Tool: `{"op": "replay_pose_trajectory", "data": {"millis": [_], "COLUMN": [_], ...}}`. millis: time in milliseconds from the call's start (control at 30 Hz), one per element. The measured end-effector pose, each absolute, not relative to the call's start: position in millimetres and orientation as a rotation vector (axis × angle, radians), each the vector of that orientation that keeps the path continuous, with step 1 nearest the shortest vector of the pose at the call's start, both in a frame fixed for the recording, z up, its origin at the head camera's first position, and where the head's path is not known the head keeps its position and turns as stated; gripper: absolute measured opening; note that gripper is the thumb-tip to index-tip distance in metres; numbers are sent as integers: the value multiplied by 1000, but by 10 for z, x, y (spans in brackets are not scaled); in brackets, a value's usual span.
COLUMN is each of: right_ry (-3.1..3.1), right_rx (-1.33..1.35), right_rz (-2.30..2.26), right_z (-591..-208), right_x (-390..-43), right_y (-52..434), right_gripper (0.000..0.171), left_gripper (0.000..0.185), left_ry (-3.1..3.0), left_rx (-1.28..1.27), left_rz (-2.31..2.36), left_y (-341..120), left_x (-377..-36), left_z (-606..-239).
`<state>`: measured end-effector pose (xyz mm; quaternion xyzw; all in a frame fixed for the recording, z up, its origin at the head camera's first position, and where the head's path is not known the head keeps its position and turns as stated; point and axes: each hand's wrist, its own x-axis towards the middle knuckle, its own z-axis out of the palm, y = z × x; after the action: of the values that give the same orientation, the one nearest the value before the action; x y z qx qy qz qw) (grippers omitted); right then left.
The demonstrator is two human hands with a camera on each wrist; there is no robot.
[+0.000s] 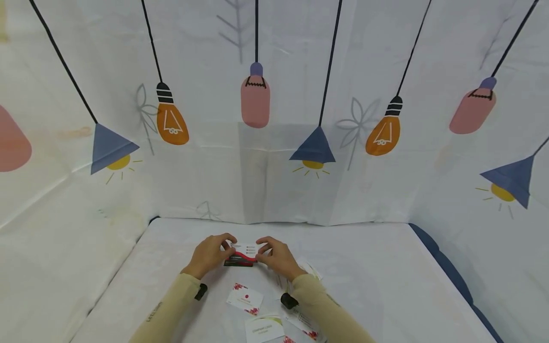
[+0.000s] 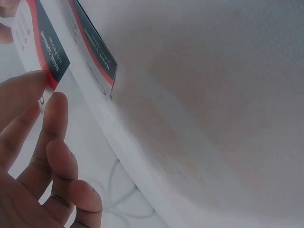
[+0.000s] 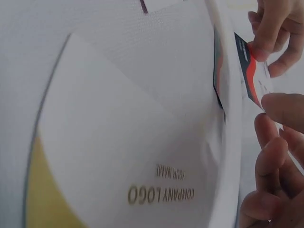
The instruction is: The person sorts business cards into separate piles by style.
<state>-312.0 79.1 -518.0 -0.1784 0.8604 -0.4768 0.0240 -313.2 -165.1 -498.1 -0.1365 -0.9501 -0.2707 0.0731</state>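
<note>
Both hands pinched one red-and-dark business card point(image 1: 243, 251) by its ends, left hand point(image 1: 210, 255) and right hand point(image 1: 278, 257), just above a dark card stack point(image 1: 238, 261) on the table point(image 1: 377, 267). Looked early on; several loose cards point(image 1: 245, 299) were scattered near the sleeves.

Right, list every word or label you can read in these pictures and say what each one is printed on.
"COMPANY LOGO" over "YOUR NAME": on the white and yellow card close to the right wrist camera, seen upside down.
"NAME SURNAME": on the dark band of the red, dark and white card held by the left hand and right hand.
Smaller lines on that card, and print on the loose cards on the table: too small or blurred.
</note>
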Motion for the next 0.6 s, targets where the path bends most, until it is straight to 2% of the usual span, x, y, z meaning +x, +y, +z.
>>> {"op": "replay_pose_trajectory", "data": {"millis": [600], "right_ry": [2748], "right_rx": [-392], "right_rz": [-1328], "right_z": [-5190], "right_x": [-3183], "right_y": [550], "right_gripper": [30], "left_gripper": [19], "left_ry": [-2900], "left_rx": [-387], "left_rz": [-782], "left_y": [-1765], "left_x": [-3207], "left_z": [-5060]}}
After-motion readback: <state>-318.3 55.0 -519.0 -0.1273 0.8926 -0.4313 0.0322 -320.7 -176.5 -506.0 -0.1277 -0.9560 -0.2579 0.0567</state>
